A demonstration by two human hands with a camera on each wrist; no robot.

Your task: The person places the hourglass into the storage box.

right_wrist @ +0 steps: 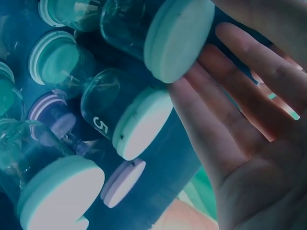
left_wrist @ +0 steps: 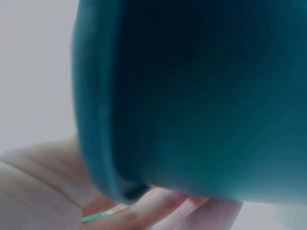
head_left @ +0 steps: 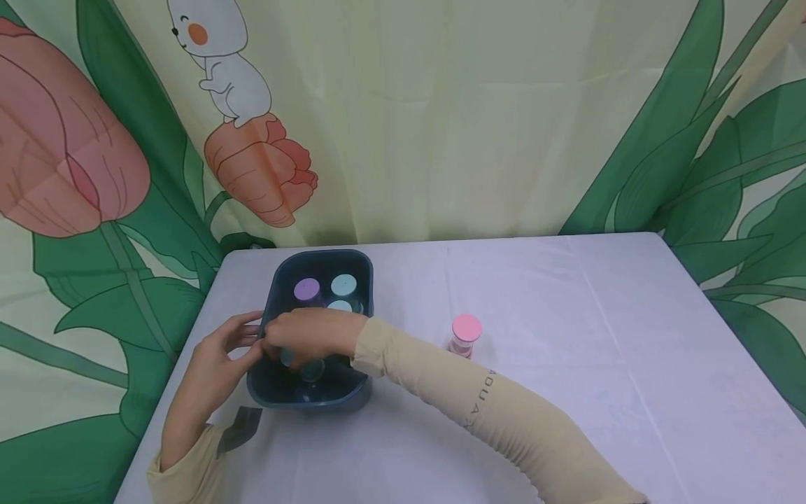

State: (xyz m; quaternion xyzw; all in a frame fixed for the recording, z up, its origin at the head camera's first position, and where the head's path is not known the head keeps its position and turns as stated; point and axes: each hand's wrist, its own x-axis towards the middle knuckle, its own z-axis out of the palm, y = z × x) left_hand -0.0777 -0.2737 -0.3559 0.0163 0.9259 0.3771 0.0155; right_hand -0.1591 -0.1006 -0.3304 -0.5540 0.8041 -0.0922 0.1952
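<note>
A dark blue plastic basin [head_left: 277, 396] holds several small clear jars with mint lids [head_left: 343, 284] and purple lids [head_left: 306, 289]. My left hand [head_left: 220, 360] rests against the basin's left side, thumb near the rim and fingers along the outer wall. In the left wrist view those fingers [left_wrist: 139, 211] pass behind the basin wall [left_wrist: 192, 110]. My right hand [head_left: 315, 332] reaches down into the basin. Its nearly straight fingers [right_wrist: 211, 124] lie beside a mint-lidded jar [right_wrist: 180, 40] in the right wrist view. Another jar [right_wrist: 108, 115] carries a white 5.
A small jar with a pink lid [head_left: 467, 327] stands on the white-covered table [head_left: 567, 329], right of the basin and just beyond my right forearm. Behind the table hangs a curtain [head_left: 441, 126] printed with leaves, a tulip and a rabbit.
</note>
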